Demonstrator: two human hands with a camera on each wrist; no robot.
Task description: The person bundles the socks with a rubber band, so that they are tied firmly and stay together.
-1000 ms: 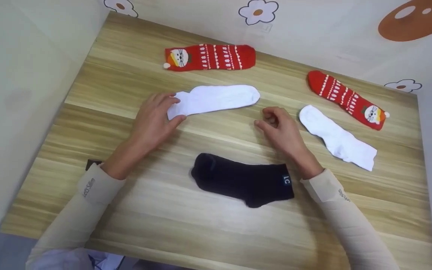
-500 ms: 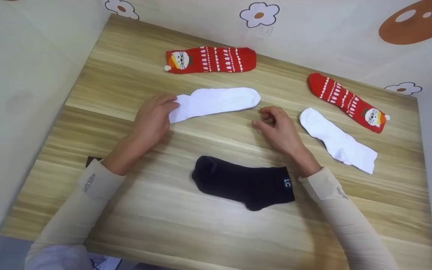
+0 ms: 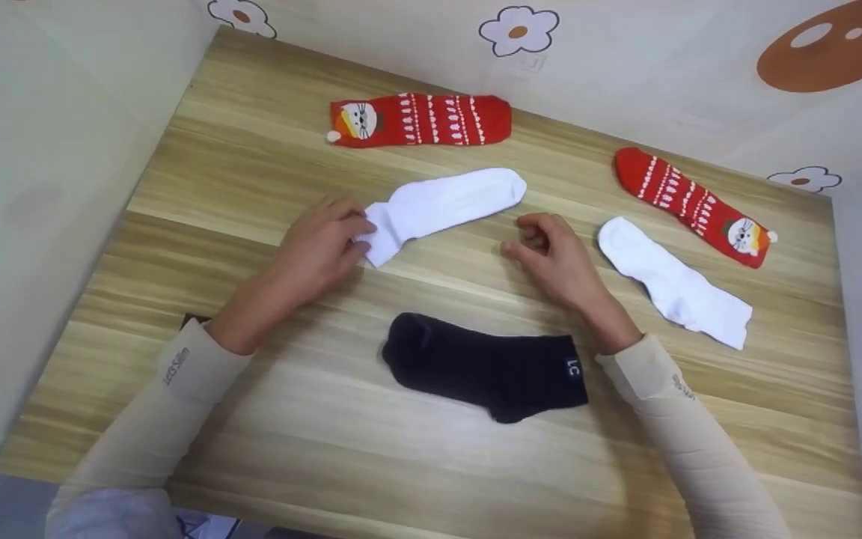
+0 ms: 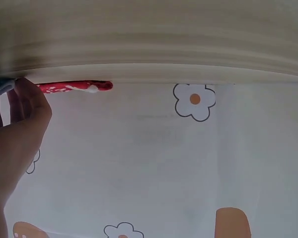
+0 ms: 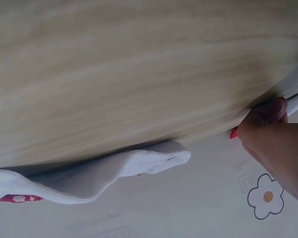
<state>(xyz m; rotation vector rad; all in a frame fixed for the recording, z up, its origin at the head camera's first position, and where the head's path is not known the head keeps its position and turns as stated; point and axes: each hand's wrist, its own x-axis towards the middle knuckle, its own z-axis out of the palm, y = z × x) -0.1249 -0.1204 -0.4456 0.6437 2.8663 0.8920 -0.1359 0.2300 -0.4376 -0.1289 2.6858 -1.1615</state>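
White sock (image 3: 455, 202) turned, cuff (image 3: 384, 241) swung nearer: likely realigning. Left hand (image 3: 319, 251) pinches its cuff; right hand (image 3: 557, 256) half-curled (grip empty).

A white sock (image 3: 453, 203) lies slantwise on the wooden table (image 3: 311, 442) (its toe pointing right).

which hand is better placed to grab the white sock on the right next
Probably the right hand: it appears to hold nothing and is close beside that white sock. The left hand is farther away and grips the cuff end of the other white sock.
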